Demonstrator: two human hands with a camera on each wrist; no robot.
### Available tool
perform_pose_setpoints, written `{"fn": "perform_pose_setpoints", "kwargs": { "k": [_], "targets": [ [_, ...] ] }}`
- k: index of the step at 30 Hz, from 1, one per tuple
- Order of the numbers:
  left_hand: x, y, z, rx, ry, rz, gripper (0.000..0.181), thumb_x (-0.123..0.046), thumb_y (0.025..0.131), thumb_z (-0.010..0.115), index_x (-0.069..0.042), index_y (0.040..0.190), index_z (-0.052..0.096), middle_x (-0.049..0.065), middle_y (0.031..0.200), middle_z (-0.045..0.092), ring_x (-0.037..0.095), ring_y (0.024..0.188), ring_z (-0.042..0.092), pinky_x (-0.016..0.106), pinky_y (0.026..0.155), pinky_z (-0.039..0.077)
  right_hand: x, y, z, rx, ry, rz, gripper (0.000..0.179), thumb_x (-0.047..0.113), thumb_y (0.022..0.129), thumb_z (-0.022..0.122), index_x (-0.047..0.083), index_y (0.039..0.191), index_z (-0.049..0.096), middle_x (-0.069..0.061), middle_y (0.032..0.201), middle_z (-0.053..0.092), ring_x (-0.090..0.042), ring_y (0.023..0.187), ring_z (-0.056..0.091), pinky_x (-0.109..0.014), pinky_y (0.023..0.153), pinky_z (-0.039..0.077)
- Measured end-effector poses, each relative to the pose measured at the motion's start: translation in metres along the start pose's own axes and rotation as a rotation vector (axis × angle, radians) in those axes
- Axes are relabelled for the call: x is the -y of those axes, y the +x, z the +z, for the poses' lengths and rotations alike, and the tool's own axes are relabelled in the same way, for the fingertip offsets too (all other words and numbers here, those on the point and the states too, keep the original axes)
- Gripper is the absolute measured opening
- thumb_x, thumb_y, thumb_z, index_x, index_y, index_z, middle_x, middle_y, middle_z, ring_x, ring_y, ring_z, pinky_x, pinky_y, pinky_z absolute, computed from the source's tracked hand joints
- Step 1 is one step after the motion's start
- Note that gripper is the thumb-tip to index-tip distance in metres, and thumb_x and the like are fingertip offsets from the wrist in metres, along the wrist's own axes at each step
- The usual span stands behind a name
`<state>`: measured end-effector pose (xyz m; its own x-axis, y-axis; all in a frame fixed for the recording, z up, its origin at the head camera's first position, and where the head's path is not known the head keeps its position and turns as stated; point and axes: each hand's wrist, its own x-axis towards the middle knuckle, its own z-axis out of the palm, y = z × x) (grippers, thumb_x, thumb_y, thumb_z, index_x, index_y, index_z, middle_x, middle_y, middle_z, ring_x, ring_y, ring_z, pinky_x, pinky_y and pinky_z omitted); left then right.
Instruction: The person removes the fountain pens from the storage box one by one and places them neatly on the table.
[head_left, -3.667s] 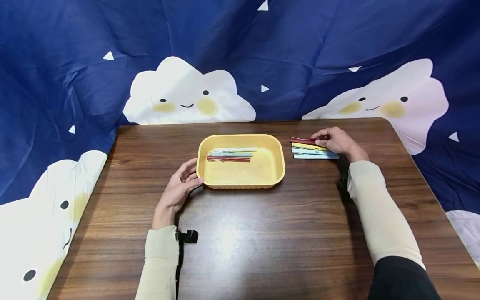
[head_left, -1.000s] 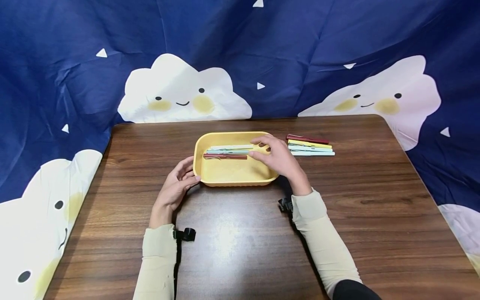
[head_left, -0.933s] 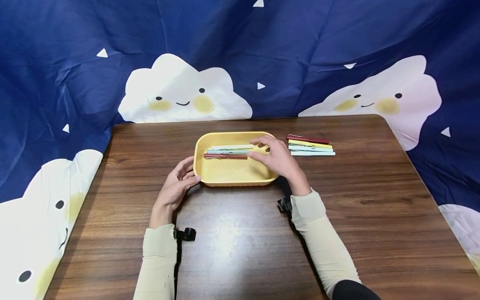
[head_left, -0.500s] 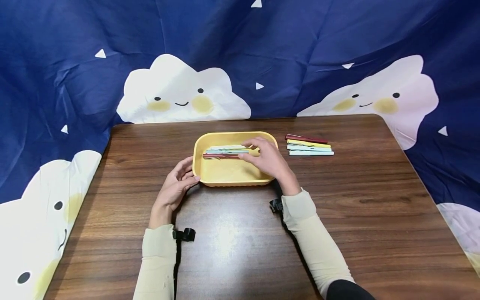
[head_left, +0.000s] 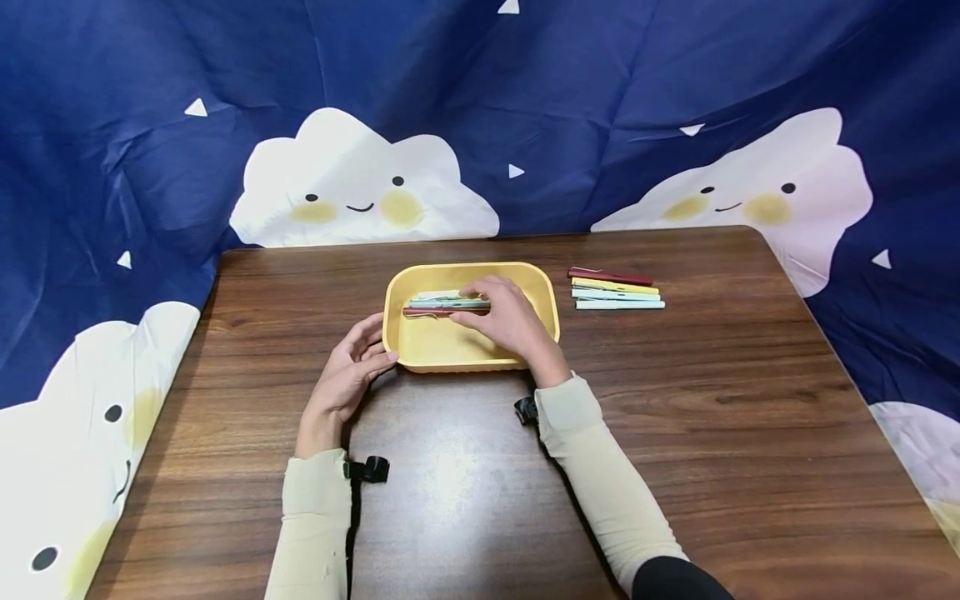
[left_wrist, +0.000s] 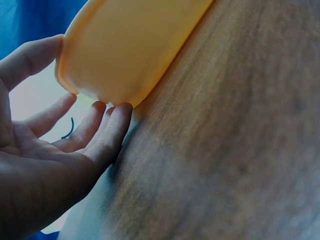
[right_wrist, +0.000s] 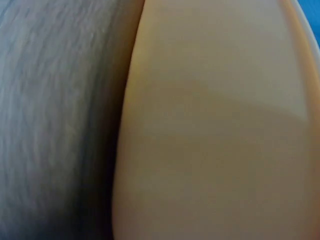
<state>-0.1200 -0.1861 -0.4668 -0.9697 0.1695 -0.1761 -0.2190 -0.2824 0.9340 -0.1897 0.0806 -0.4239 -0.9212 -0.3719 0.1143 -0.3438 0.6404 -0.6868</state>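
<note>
A yellow plastic tray [head_left: 471, 367] holds several slim capped pens, with a dark red pen [head_left: 415, 311] nearest the front and a whitish pen [head_left: 431, 295] at the back. My left hand [head_left: 343, 375] touches the tray's left end: the thumb is at the rim and the fingertips lie along the outer wall in the left wrist view. Inside the tray, my right hand [head_left: 513, 321] reaches over the pens from the right. Its thumb is by the front of the row, its fingers by the back, spread apart. The hand hides the pens' right ends. Only the tray wall [right_wrist: 215, 125] shows in the right wrist view.
To the right of the tray lies a neat row of pens: dark red [head_left: 611, 275], yellow [head_left: 617, 286], light blue [head_left: 615, 295] and pale blue [head_left: 620, 305]. The wooden table [head_left: 712, 458] backs onto a dark blue curtain [head_left: 555, 92] with cloud prints.
My right hand has left the row of pens on the table and come into the tray. Over the last second it slides left along the pens there. My left hand stays at the tray's end.
</note>
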Motion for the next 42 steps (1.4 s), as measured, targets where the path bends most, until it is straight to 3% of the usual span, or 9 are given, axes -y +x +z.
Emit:
{"fn": "perform_pose_setpoints", "kwargs": {
  "k": [7, 18, 26, 34, 42],
  "targets": [
    [-0.001, -0.001, -0.001, -0.01, -0.006, -0.003, 0.073, 0.016, 0.09, 0.061, 0.001, 0.155, 0.032, 0.026, 0.144, 0.042, 0.024, 0.115, 0.057, 0.024, 0.086, 0.056, 0.008, 0.01, 0.013, 0.03, -0.03, 0.021, 0.042, 0.035, 0.087, 0.082, 0.008, 0.119, 0.073, -0.007, 0.12, 0.068, -0.026, 0.117, 0.055, -0.041, 0.101, 0.044],
    [-0.003, -0.001, -0.001, 0.001, -0.004, -0.004, 0.072, 0.015, 0.09, 0.06, 0.0, 0.155, 0.031, 0.025, 0.143, 0.042, 0.021, 0.11, 0.059, 0.024, 0.086, 0.056, 0.018, 0.023, 0.029, 0.079, -0.148, 0.031, 0.038, 0.037, 0.086, 0.083, 0.012, 0.114, 0.075, -0.002, 0.104, 0.071, -0.02, 0.097, 0.06, -0.038, 0.078, 0.051],
    [-0.002, 0.001, -0.001, 0.005, -0.007, -0.007, 0.073, 0.015, 0.09, 0.061, 0.001, 0.155, 0.03, 0.025, 0.144, 0.041, 0.023, 0.116, 0.057, 0.024, 0.088, 0.055, 0.017, 0.03, 0.036, 0.136, -0.231, 0.074, 0.033, 0.039, 0.085, 0.082, 0.016, 0.108, 0.075, 0.0, 0.098, 0.068, -0.019, 0.092, 0.058, -0.038, 0.075, 0.05],
    [-0.002, 0.0, -0.001, 0.008, -0.022, -0.005, 0.073, 0.016, 0.09, 0.06, 0.002, 0.155, 0.029, 0.025, 0.146, 0.039, 0.027, 0.122, 0.052, 0.025, 0.09, 0.055, 0.018, 0.031, 0.041, 0.231, -0.342, 0.046, 0.031, 0.039, 0.089, 0.079, 0.018, 0.111, 0.074, 0.0, 0.094, 0.067, -0.02, 0.086, 0.059, -0.037, 0.073, 0.048],
    [0.0, -0.001, 0.001, 0.005, -0.03, -0.015, 0.073, 0.016, 0.091, 0.06, 0.001, 0.155, 0.029, 0.025, 0.146, 0.039, 0.026, 0.121, 0.052, 0.025, 0.09, 0.055, 0.017, 0.029, 0.045, 0.229, -0.358, 0.112, 0.026, 0.045, 0.092, 0.074, 0.02, 0.09, 0.067, 0.001, 0.08, 0.059, -0.018, 0.075, 0.054, -0.033, 0.063, 0.042]
  ]
}}
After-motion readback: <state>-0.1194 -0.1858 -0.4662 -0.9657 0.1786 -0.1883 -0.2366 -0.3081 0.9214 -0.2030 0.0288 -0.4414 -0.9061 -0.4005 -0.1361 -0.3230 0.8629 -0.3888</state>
